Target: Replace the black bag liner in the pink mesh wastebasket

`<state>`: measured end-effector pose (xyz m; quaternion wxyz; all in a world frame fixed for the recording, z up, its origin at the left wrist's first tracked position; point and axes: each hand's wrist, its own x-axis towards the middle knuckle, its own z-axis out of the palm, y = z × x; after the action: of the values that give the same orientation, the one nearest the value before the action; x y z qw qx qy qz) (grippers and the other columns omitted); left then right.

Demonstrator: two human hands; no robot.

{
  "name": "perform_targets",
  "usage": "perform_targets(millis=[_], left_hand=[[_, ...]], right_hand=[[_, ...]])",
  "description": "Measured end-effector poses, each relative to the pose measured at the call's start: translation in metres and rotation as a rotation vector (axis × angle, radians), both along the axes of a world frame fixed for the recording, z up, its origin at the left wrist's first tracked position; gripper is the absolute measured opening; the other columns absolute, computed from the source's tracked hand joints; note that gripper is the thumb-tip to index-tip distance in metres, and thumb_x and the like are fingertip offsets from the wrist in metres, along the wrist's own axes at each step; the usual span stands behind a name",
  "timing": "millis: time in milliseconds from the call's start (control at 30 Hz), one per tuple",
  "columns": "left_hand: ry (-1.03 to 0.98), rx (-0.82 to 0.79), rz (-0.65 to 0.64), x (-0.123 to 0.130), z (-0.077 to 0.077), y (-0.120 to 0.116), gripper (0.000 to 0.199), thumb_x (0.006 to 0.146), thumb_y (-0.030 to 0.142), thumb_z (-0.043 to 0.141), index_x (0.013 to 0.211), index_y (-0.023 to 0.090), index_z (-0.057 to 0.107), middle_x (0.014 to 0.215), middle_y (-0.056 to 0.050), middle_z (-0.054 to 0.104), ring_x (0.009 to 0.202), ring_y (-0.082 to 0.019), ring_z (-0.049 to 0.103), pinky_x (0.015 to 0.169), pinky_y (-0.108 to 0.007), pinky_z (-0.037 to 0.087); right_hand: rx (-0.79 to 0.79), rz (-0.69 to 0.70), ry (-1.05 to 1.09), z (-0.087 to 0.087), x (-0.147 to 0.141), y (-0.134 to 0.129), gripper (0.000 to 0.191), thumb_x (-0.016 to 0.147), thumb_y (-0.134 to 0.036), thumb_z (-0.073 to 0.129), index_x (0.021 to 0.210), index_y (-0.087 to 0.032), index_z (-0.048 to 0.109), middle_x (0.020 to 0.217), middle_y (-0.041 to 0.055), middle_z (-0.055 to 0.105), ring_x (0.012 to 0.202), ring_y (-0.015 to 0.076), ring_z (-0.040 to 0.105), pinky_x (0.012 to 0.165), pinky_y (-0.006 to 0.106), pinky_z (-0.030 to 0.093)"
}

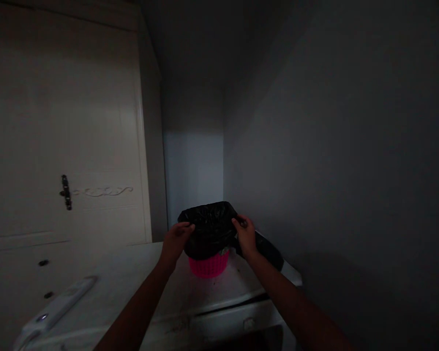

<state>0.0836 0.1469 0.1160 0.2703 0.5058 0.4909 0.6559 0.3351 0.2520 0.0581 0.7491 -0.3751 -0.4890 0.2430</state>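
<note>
A pink ribbed basket (208,267) stands on a white dresser top, lined with a black plastic bag (209,234). The bag's edge is folded over the rim and hangs down outside, so only the lower part of the basket shows. My left hand (177,239) pinches the bag's edge at the left side of the rim. At the right side, my right hand (246,235) grips the same edge between thumb and fingers. The inside of the bag is too dark to make out.
The white dresser top (131,278) has a drawer below it. A white power strip (56,309) lies at its left end. Behind my right hand is a dark object (269,249). A white wardrobe (106,146) rises at left, a grey wall (332,161) at right.
</note>
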Motion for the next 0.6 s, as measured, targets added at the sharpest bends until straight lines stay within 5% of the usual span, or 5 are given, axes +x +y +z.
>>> perform_targets(millis=[133, 267, 433, 600], left_hand=[[0.449, 0.232, 0.077, -0.003, 0.001, 0.004, 0.024, 0.071, 0.043, 0.081, 0.084, 0.024, 0.081, 0.091, -0.006, 0.076, 0.093, -0.025, 0.069, 0.09, -0.041, 0.053], [0.662, 0.274, 0.063, -0.004, 0.006, 0.003, 0.011, 0.083, 0.032, 0.072, 0.081, 0.024, 0.078, 0.089, -0.005, 0.075, 0.091, -0.024, 0.068, 0.09, -0.041, 0.052], [0.68, 0.256, -0.031, 0.003, 0.019, -0.002, 0.01, 0.077, 0.023, 0.08, 0.086, 0.027, 0.08, 0.093, -0.006, 0.075, 0.096, -0.026, 0.066, 0.097, -0.042, 0.048], [0.418, 0.193, -0.102, 0.01, 0.039, -0.008, 0.007, 0.073, 0.023, 0.081, 0.07, 0.028, 0.077, 0.081, -0.006, 0.07, 0.088, -0.028, 0.063, 0.095, -0.038, 0.048]], right_hand=[[0.008, -0.038, -0.029, 0.009, 0.002, 0.001, 0.047, 0.075, -0.049, 0.077, 0.113, -0.021, 0.075, 0.116, 0.0089, 0.075, 0.104, 0.0247, 0.066, 0.099, 0.04, 0.051], [0.015, -0.033, -0.014, 0.016, 0.005, -0.001, 0.044, 0.074, -0.044, 0.075, 0.111, -0.021, 0.077, 0.115, 0.0087, 0.076, 0.101, 0.0241, 0.068, 0.097, 0.04, 0.053], [-0.061, 0.067, 0.082, 0.022, 0.005, -0.005, 0.048, 0.07, -0.043, 0.078, 0.11, -0.018, 0.078, 0.11, 0.0098, 0.079, 0.099, 0.0257, 0.071, 0.092, 0.04, 0.055], [-0.098, 0.164, 0.159, 0.027, 0.01, -0.012, 0.049, 0.067, -0.043, 0.08, 0.11, -0.019, 0.079, 0.114, 0.011, 0.079, 0.104, 0.0277, 0.071, 0.091, 0.039, 0.056]])
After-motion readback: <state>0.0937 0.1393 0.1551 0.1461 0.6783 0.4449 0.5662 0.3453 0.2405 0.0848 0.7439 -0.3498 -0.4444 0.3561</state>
